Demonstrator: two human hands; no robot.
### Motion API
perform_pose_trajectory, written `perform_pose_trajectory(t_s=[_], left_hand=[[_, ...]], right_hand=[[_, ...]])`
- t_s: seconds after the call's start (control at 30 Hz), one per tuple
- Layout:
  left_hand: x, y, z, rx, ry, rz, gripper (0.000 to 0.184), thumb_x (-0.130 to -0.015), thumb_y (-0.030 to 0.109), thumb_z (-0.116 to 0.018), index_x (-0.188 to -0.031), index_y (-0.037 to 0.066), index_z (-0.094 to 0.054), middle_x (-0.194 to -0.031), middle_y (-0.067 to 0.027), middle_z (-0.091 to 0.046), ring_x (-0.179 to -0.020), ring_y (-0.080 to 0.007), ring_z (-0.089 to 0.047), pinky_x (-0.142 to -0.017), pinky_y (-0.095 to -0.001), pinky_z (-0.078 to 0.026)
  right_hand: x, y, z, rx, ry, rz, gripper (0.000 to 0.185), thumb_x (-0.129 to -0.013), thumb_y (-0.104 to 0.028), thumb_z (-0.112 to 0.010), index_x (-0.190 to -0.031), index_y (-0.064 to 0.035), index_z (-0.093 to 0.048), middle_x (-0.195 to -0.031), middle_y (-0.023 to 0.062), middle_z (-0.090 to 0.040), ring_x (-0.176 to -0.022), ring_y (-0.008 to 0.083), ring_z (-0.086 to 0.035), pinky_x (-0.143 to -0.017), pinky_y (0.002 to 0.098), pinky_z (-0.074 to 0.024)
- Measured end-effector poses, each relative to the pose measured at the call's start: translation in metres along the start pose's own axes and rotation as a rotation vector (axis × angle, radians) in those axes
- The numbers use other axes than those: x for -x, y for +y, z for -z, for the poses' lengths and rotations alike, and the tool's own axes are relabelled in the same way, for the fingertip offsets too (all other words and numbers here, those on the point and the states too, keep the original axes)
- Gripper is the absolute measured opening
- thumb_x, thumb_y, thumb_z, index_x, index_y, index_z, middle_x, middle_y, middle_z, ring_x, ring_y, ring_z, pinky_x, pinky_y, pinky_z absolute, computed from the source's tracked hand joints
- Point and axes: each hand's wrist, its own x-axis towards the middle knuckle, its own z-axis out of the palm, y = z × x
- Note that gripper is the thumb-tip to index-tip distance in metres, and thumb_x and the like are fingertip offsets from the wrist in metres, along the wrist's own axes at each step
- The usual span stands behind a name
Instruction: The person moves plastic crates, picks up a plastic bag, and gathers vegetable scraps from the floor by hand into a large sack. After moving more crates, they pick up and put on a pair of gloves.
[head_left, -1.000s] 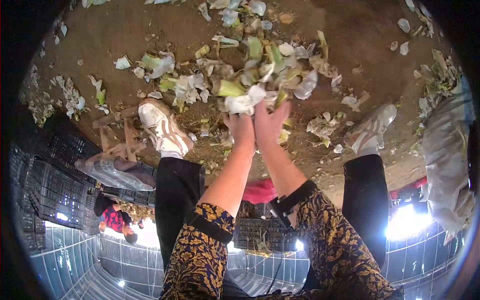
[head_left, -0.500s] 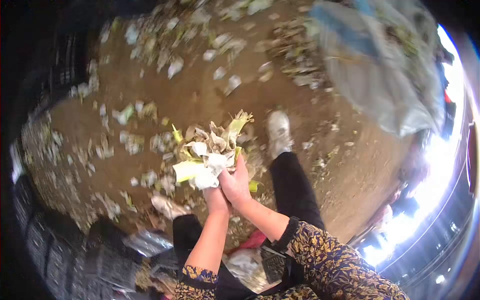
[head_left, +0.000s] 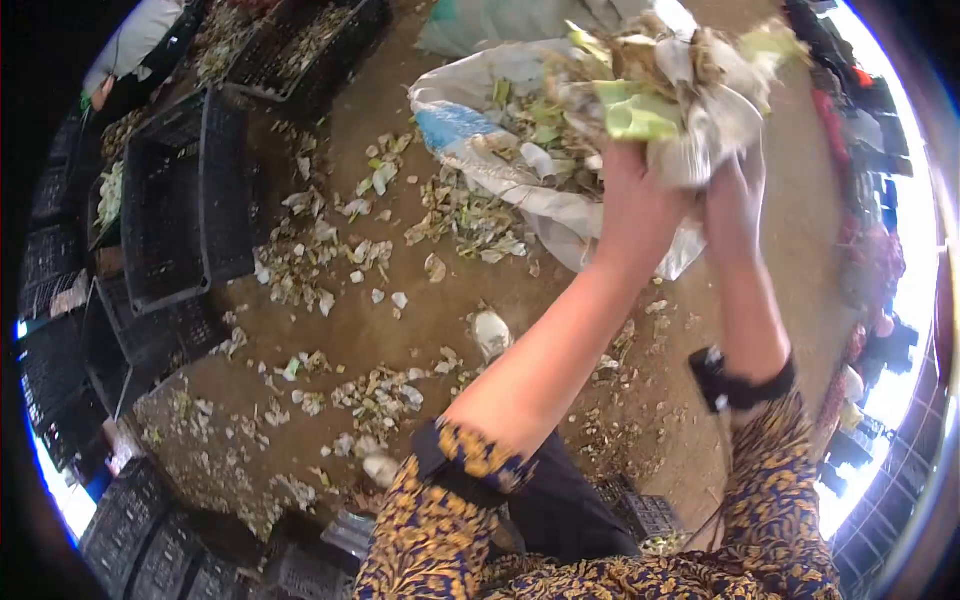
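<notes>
My left hand [head_left: 642, 205] and my right hand [head_left: 735, 205] are raised side by side at the upper right, closed together around a bunch of vegetable scraps [head_left: 690, 120]. The bunch is a mix of pale papery skins, dry brown leaves and light green stalk pieces. Most of my fingers are hidden behind it. Directly beyond and below the bunch lies a white plastic sack [head_left: 575, 215] with a blue patch, its mouth wide and similar scraps inside. My forearms cross over its near side.
Black plastic crates [head_left: 205, 200] stand along the left, with more at the bottom left. Peelings [head_left: 370, 395] lie scattered over the brown dirt floor [head_left: 400, 330]. A person's arm [head_left: 103, 93] shows at the upper left. Net bags [head_left: 870, 260] line the right edge.
Both hands have moved up and away from my body with the scraps, from above my feet to over the sack. The view has turned, bringing the crates and the sack's mouth into sight.
</notes>
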Motion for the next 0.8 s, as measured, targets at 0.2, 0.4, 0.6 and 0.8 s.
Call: perform_pose_trajectory(t_s=[0.2, 0.4, 0.6, 0.8], left_hand=[[0.030, -0.071, 0.037, -0.522, 0.096, 0.261, 0.082, -0.080, 0.038, -0.061, -0.138, -0.002, -0.019, -0.136, -0.0371, -0.016, -0.129, -0.0447, -0.024, -0.107, -0.0439, -0.023], [-0.031, -0.137, 0.086, -0.133, 0.547, 0.717, 0.080, -0.076, 0.053, -0.062, -0.131, 0.003, -0.031, -0.122, -0.0177, -0.040, -0.112, -0.0312, -0.041, -0.086, -0.0450, -0.039], [-0.064, -0.159, 0.091, -0.102, 0.281, 0.755, 0.033, -0.084, 0.034, -0.061, -0.100, 0.006, -0.054, -0.083, -0.0044, -0.057, -0.067, -0.0149, -0.054, -0.062, -0.0258, -0.046], [-0.031, -0.063, 0.014, 0.082, -0.116, -0.093, 0.010, -0.083, 0.009, -0.058, -0.091, 0.003, -0.055, -0.078, -0.0054, -0.057, -0.062, -0.0147, -0.054, -0.057, -0.0255, -0.045]], right_hand=[[-0.039, 0.114, 0.021, 1.270, -0.213, 0.257, 0.094, -0.064, -0.050, -0.071, -0.142, -0.0318, -0.022, -0.148, 0.0187, -0.010, -0.136, 0.0413, -0.007, -0.100, 0.0655, -0.0179], [-0.025, 0.144, -0.019, 1.583, -0.443, 0.263, 0.086, -0.068, -0.039, -0.073, -0.140, -0.0311, -0.026, -0.146, 0.0137, -0.017, -0.136, 0.0388, -0.010, -0.095, 0.0684, -0.0262], [-0.043, 0.164, 0.011, 1.683, -0.704, 0.179, 0.075, -0.066, -0.020, -0.073, -0.133, -0.0244, -0.039, -0.144, 0.0105, -0.022, -0.135, 0.0328, -0.014, -0.095, 0.0662, -0.0299], [-0.069, 0.147, 0.054, 1.411, -0.835, -0.229, 0.066, -0.070, -0.012, -0.065, -0.131, -0.0071, -0.040, -0.134, 0.0188, -0.040, -0.128, 0.0374, -0.032, -0.101, 0.0436, -0.0341]])
